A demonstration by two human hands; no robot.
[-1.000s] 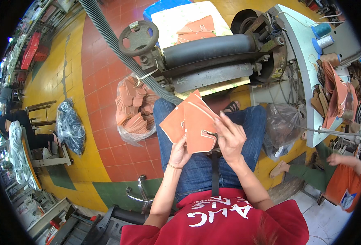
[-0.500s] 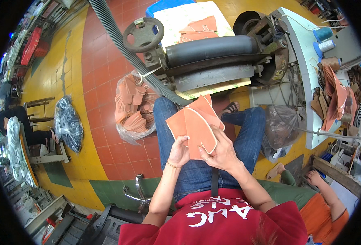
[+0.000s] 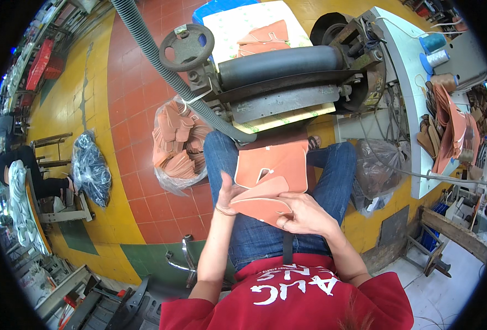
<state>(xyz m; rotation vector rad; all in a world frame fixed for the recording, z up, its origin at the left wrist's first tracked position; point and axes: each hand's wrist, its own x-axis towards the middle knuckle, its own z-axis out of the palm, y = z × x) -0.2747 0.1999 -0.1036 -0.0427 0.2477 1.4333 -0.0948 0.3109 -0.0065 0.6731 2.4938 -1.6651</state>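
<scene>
- The right hand (image 3: 308,215) is pinching the right end of the small orange sheets (image 3: 263,207) between thumb and fingers.
- The left hand (image 3: 228,193) is meeting their left end, its thumb sticking up; its fingers are hiding beneath, so I cannot tell whether they are gripping.
- The small sheets are fanning apart above the lap, pale edges showing.
- A wider orange sheet (image 3: 287,160) is spreading just beyond them, its sides running between the knees.
- The machine's metal plate (image 3: 287,103) is crossing ahead, its front edge lying well apart from both hands.
- A bag of orange pieces (image 3: 180,151) is sitting just left of the jeans (image 3: 217,157).
- A clear bag (image 3: 380,168) is filling the space between the right knee and the table (image 3: 402,82).
</scene>
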